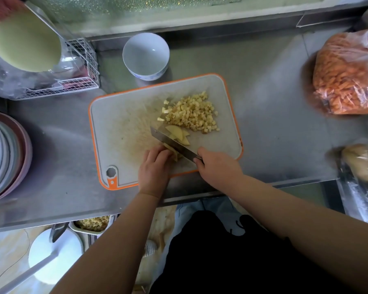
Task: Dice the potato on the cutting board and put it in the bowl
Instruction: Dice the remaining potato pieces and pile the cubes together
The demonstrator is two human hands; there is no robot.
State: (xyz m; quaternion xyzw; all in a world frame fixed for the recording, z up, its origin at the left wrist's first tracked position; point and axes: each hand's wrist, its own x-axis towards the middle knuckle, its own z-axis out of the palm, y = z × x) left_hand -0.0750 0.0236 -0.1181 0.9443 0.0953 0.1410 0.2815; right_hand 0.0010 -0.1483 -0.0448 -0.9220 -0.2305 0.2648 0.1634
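A grey cutting board (119, 124) with an orange rim lies on the steel counter. A heap of diced potato (192, 112) covers its far right part. A few potato slices (177, 132) lie just beyond the cleaver (172, 143). My right hand (216, 166) grips the cleaver's handle, blade angled across the board. My left hand (155, 164) holds a potato piece (174, 153) with curled fingers against the near side of the blade. An empty white bowl (146, 55) stands behind the board.
Stacked plates (5, 155) sit at the left edge. A white wire rack (81, 68) stands at back left. A bag of orange carrot strips (348, 75) lies at the right, another bagged item (363, 162) below it. The counter's front edge runs just under my wrists.
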